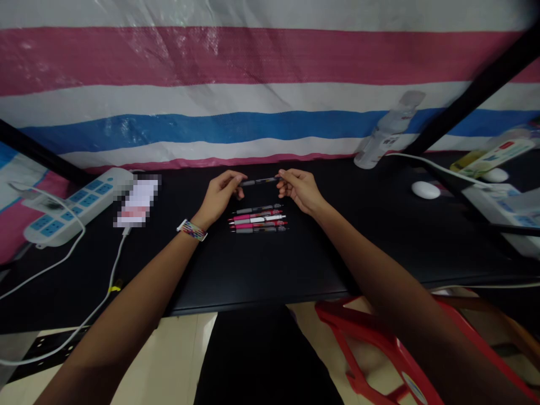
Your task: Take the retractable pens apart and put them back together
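A dark pen (pixel 260 181) is held level between both hands, above the far part of the black table. The fingers of my left hand (pixel 221 194) pinch its left end, and a patterned band circles that wrist. At the right end, my right hand (pixel 301 190) grips it between thumb and fingertips. Nearer to me, several pens (pixel 258 219) lie side by side in a row, some dark, some red or pink, one with a white barrel.
On the left are a power strip (pixel 80 205), a blurred-out phone (pixel 138 199) and white cables. To the right stand a clear bottle (pixel 386 135), a white oval object (pixel 426 190) and another power strip (pixel 502 214). A red stool (pixel 371 326) is below the table's edge (pixel 261 304).
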Tool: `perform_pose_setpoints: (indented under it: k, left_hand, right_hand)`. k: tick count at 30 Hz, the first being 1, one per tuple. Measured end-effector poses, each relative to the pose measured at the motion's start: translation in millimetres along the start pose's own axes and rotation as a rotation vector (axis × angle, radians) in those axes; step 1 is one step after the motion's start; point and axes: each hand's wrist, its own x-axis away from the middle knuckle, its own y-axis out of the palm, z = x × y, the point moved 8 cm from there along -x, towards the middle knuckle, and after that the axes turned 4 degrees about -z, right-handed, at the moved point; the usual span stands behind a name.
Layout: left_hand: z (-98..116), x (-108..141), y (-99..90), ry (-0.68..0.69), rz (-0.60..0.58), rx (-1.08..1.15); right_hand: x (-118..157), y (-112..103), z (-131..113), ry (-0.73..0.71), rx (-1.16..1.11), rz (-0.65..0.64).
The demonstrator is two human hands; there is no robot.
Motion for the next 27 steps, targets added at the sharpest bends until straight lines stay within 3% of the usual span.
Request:
perform_pose_setpoints:
  k: [5, 12, 27]
  left_hand:
    - [2, -1, -3.2, 0.062, 0.03, -0.009]
    - [-5, -1, -2.6, 0.003, 0.017, -0.104]
    - [16, 5, -5.6, 0.158, 0.121, -0.218]
  right_hand:
    - [0, -1, -1, -0.006, -0.008, 0.014]
    - [0, 1, -1, -0.001, -0.01, 0.004]
    - [-1, 0, 2, 0.035, -0.059, 0.006]
